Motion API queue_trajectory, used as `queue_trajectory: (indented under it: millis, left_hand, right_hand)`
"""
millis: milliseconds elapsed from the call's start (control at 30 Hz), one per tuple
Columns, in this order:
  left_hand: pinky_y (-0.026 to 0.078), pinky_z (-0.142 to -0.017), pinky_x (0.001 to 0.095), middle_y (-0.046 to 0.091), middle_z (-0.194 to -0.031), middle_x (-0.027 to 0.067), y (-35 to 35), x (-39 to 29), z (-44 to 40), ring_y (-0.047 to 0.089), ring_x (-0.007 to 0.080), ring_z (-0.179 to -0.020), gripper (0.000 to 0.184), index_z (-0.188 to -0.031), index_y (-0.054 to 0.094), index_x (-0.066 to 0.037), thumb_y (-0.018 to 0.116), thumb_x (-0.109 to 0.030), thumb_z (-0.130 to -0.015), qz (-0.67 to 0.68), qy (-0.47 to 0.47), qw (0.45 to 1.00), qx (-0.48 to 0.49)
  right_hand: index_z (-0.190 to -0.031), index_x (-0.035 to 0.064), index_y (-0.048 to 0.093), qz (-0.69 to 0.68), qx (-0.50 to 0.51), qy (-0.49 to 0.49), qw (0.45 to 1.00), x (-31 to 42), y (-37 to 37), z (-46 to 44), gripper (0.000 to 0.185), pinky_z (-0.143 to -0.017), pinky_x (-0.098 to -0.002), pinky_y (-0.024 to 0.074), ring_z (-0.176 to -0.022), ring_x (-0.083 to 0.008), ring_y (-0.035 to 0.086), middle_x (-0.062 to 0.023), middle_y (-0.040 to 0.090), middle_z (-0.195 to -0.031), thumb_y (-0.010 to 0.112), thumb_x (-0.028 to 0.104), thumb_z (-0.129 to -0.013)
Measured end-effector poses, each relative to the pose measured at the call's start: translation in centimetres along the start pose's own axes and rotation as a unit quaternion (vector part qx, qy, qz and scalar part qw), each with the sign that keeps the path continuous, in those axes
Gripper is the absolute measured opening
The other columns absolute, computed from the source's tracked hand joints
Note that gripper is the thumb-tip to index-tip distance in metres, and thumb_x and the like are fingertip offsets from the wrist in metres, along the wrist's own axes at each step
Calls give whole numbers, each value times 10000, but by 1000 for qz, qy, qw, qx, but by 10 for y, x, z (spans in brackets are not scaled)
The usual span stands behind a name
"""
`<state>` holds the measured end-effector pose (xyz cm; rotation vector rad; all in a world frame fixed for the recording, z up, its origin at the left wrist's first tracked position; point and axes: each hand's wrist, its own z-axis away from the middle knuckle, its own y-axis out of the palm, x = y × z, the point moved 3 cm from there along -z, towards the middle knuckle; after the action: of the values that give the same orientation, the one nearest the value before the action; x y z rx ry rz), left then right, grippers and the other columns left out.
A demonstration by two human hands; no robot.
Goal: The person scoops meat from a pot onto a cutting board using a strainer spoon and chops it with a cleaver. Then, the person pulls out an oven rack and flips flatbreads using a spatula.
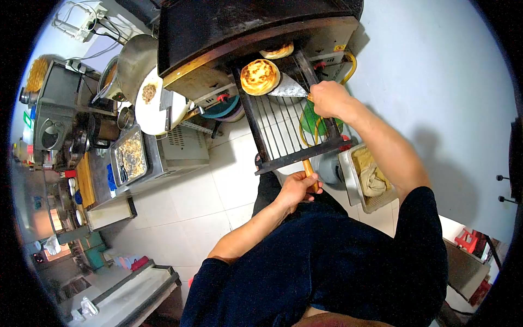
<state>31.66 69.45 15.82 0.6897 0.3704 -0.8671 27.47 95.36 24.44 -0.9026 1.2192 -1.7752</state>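
My right hand [328,100] is closed on the handle of a metal scraper [290,88], whose wide blade touches the edge of a browned round flatbread [260,77]. That bread lies on a pulled-out slatted rack [283,128] below the griddle. Farther in, a second flatbread [278,51] is partly hidden under the griddle's edge. Close to my body, my left hand [298,188] is wrapped round a wooden handle [310,170] that reaches up to the front bar of the rack; its far end is hidden.
The dark griddle [256,22] spans the top. At left stand a round white board [158,124] with a cleaver [168,114] and a metal tray of chopped food [131,155]. Right of the rack is a basket with cloth [373,180], beside the wall.
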Motion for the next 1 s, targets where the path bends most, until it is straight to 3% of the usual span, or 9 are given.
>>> queue_trajectory:
  millis: [567, 733, 1000]
  left_hand:
    - [547, -635, 248, 693, -991, 70, -5, -5, -1, 693, 140, -850, 299, -1137, 599, -25, 560, -305, -1041, -8, -9, 1000, 17]
    - [562, -645, 256, 698, -1010, 71, -6, -4, -1, 707, 151, -834, 341, -1183, 594, -14, 561, -322, -1039, -14, -15, 999, 28]
    - [567, -630, 247, 701, -1010, 67, -5, -2, -5, 710, 144, -822, 338, -1191, 593, -14, 562, -313, -1037, -28, -18, 999, 25]
  right_hand:
    - [-862, 5, 715, 39, -71, -62, 995, 16, 4, -72, 148, -799, -465, 577, -894, -382, 707, -221, 721, -908, 639, 63, -749]
    - [-948, -48, 669, 12, -84, -82, 993, 9, 11, -63, 224, -798, -483, 575, -860, -419, 699, -261, 695, -954, 607, 80, -775]
    - [-946, -46, 668, 1, -104, -84, 991, -1, 12, -46, 239, -784, -487, 578, -848, -427, 700, -264, 693, -947, 634, 76, -744]
